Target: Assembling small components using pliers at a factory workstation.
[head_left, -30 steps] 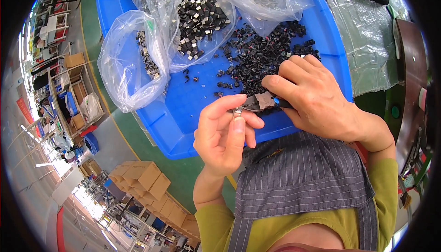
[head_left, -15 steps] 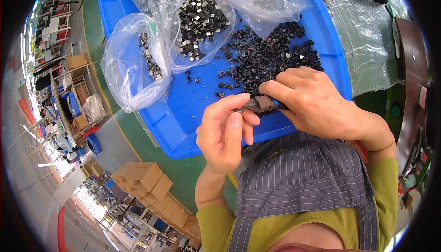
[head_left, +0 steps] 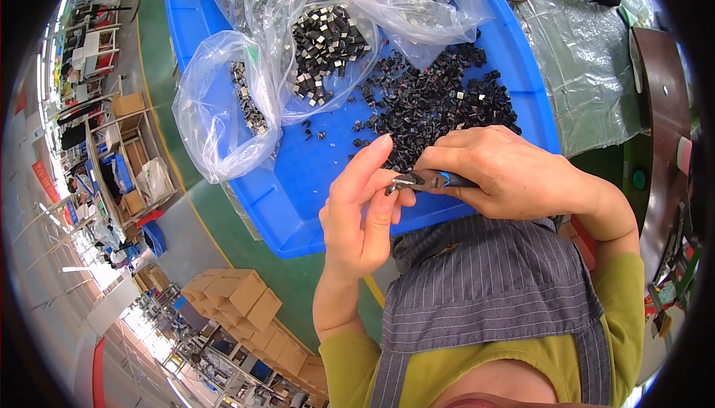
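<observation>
My right hand (head_left: 506,168) is wrapped round a pair of pliers (head_left: 432,179) with dark jaws and black-and-blue handles. Their tips reach to the fingers of my left hand (head_left: 361,218), over the near side of the blue tray (head_left: 298,222). At the jaw tips is a small black piece (head_left: 392,185), against my left thumb and fingers; its exact shape is too small to tell. The left forefinger is raised. Just beyond both hands, a loose heap of small black parts (head_left: 432,99) lies in the tray.
Clear plastic bags stand in the tray: an open bag (head_left: 223,140) at left, others behind holding black-and-silver pieces (head_left: 328,43). Silvery plastic sheeting (head_left: 588,88) covers a surface at right. Stacked cardboard boxes (head_left: 238,292) and shelving (head_left: 123,155) are off to the left.
The pliers' jaws now show more plainly, with the small black piece at their tips. My left forefinger has lifted away from them. The view has shifted slightly.
</observation>
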The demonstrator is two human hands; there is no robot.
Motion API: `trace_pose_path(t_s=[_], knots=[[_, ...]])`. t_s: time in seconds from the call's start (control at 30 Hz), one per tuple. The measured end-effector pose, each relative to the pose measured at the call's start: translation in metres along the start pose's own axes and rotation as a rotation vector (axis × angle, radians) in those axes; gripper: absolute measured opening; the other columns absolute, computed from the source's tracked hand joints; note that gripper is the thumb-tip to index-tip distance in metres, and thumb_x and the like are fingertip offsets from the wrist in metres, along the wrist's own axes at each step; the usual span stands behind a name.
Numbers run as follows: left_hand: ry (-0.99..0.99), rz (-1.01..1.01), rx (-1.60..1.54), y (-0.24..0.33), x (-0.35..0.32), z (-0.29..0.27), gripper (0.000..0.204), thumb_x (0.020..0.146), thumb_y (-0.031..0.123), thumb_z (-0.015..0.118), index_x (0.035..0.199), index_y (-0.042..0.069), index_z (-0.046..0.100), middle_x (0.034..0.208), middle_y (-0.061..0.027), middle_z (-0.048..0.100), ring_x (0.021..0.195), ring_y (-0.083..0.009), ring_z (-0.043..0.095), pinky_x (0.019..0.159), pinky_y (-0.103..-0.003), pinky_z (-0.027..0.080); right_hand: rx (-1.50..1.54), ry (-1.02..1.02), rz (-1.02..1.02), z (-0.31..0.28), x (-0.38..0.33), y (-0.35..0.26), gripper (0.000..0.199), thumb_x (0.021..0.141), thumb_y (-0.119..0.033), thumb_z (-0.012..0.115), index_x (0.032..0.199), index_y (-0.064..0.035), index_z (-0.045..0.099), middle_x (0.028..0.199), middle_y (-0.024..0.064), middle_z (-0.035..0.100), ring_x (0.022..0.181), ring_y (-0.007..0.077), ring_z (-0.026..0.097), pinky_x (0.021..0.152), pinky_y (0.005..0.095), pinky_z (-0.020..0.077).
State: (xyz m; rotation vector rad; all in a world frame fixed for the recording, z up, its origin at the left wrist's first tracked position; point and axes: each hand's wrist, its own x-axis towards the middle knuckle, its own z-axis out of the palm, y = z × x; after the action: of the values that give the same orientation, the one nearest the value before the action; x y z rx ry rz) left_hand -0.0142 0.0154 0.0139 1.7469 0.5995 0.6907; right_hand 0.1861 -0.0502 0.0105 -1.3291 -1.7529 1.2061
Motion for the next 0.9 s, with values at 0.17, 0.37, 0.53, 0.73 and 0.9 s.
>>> trace_pose_path(t_s=[0.17,0.37,0.53,0.73,0.9], knots=[[-0.047,-0.069,-0.008,0.002,0.006,-0.005,0.039,0.096,0.004,0.047,0.135,0.000,0.041,0.077,-0.0078,0.063,0.057,-0.0070,0.050,0.051,-0.020,0.041,-0.003,-0.006,0.029,-0.001,0.000,0.002,0.016,0.084,-0.012,0.061,0.092,-0.0001,0.054,0.081,0.0181,0.060,0.081,0.0386,0.060,0.068,0.0469,0.0472],[-0.076,-0.109,0.003,0.004,0.014,-0.008,0.039,0.095,0.003,0.050,0.134,0.000,0.042,0.075,-0.0062,0.062,0.057,-0.0061,0.049,0.051,-0.020,0.041,0.003,0.009,0.049,-0.002,0.001,0.000,0.019,0.088,-0.018,0.059,0.094,0.0002,0.054,0.083,0.0185,0.060,0.083,0.0392,0.060,0.070,0.0465,0.0473],[-0.151,-0.083,0.050,0.004,0.020,-0.012,0.043,0.096,0.007,0.049,0.135,-0.003,0.037,0.074,-0.0080,0.060,0.055,-0.0056,0.044,0.049,-0.017,0.034,-0.008,-0.010,0.031,-0.004,0.002,0.000,0.021,0.088,-0.019,0.059,0.094,0.0005,0.054,0.082,0.0188,0.060,0.083,0.0389,0.060,0.070,0.0468,0.0471],[-0.123,-0.142,0.072,0.014,0.021,-0.010,0.036,0.094,0.005,0.052,0.129,-0.002,0.047,0.075,-0.0071,0.064,0.057,-0.0072,0.052,0.051,-0.020,0.040,0.015,0.095,-0.021,0.002,-0.001,0.004,0.021,0.087,-0.019,0.061,0.091,-0.0002,0.054,0.072,0.0199,0.061,0.072,0.0404,0.060,0.062,0.0467,0.0461],[-0.135,-0.073,0.287,0.013,0.019,-0.010,0.011,0.087,0.002,0.059,0.098,0.000,0.063,0.071,-0.0081,0.063,0.056,-0.0150,0.059,0.051,-0.027,0.046,0.029,0.092,0.000,0.000,-0.001,-0.001,0.021,0.087,-0.020,0.062,0.091,-0.0003,0.054,0.064,0.0208,0.057,0.067,0.0417,0.058,0.058,0.0469,0.0442]])
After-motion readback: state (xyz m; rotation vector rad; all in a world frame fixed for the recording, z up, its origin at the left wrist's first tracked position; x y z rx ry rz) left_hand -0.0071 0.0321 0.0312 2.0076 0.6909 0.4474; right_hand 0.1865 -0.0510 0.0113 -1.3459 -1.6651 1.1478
